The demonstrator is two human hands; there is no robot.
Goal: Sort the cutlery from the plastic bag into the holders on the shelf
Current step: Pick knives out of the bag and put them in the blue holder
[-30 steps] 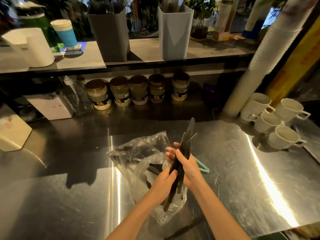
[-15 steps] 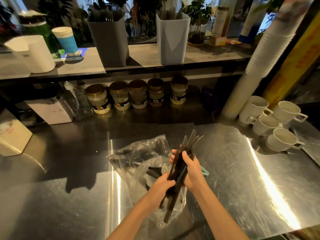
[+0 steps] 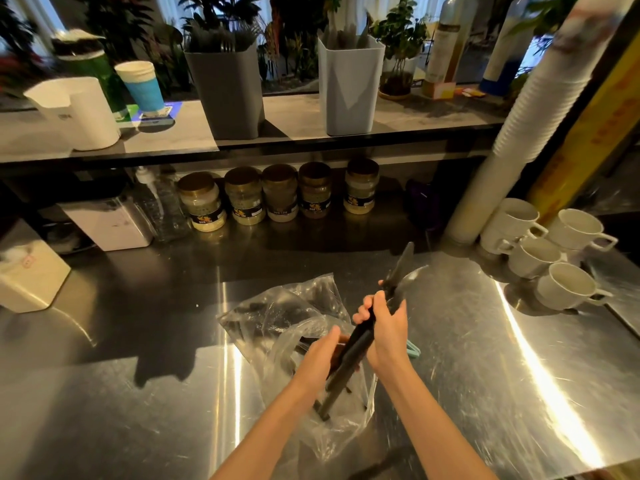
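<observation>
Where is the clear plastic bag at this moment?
In the head view, the clear plastic bag lies at lower centre on the steel counter, under the left hand and right hand gripping dark cutlery.

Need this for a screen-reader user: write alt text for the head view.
The left hand and right hand grip a bundle of black cutlery above a clear plastic bag on a steel counter. Behind, a dark grey holder and a light grey holder stand on the shelf.

Black cutlery bundle [image 3: 356, 346] tilted over crumpled clear bag [image 3: 273, 317]; grey holder [image 3: 227, 95], pale holder [image 3: 348, 88] upright on shelf [image 3: 294, 117].
</observation>
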